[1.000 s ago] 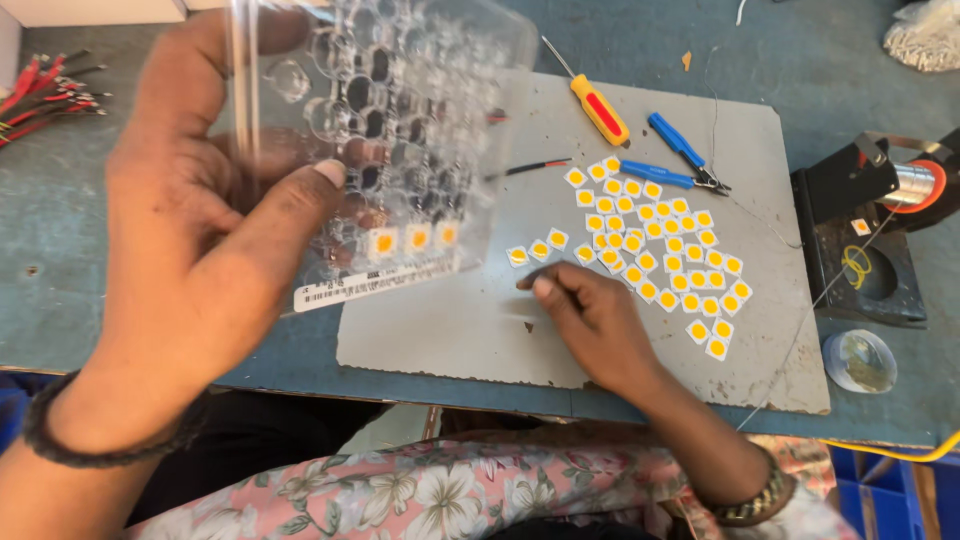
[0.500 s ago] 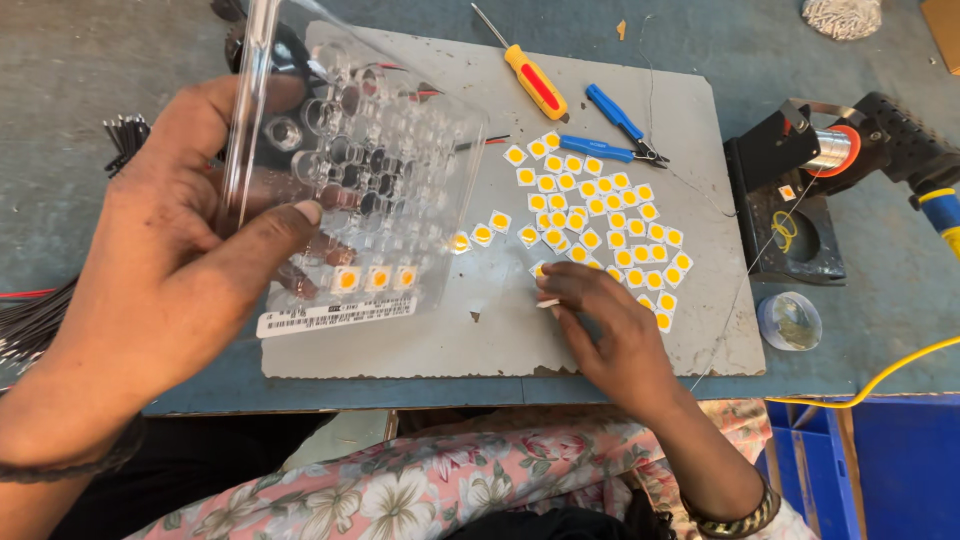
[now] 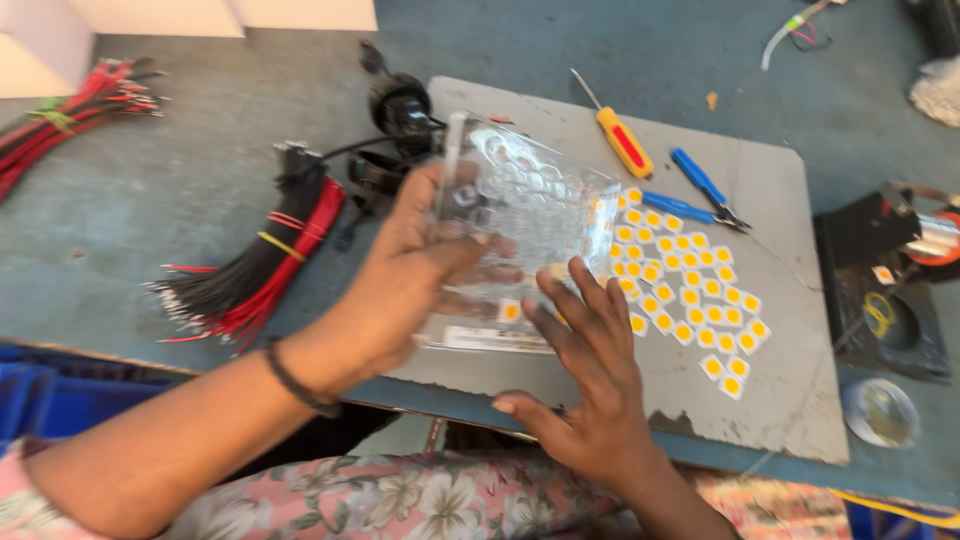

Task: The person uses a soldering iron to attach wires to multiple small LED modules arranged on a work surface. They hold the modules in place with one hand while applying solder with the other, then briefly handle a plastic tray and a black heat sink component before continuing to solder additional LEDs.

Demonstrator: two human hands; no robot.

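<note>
My left hand (image 3: 410, 270) grips a clear plastic blister tray (image 3: 530, 215) with many round pockets, holding it low over the grey board (image 3: 780, 300). One small yellow square chip (image 3: 510, 311) shows in the tray's near row. My right hand (image 3: 590, 370) lies flat with fingers spread, its fingertips on the tray's near right edge. Right of the tray, several small yellow-and-white square chips (image 3: 690, 290) lie in rows on the board.
A yellow-handled screwdriver (image 3: 622, 140) and blue-handled pliers (image 3: 700, 185) lie at the board's far side. Bundles of red and black wires (image 3: 270, 260) sit left. A black device (image 3: 885, 290) and a small clear dish (image 3: 880, 410) stand right.
My left hand lowered the tray toward the board. My right hand left the loose chips and moved left, opening flat against the tray. The camera view swung left.
</note>
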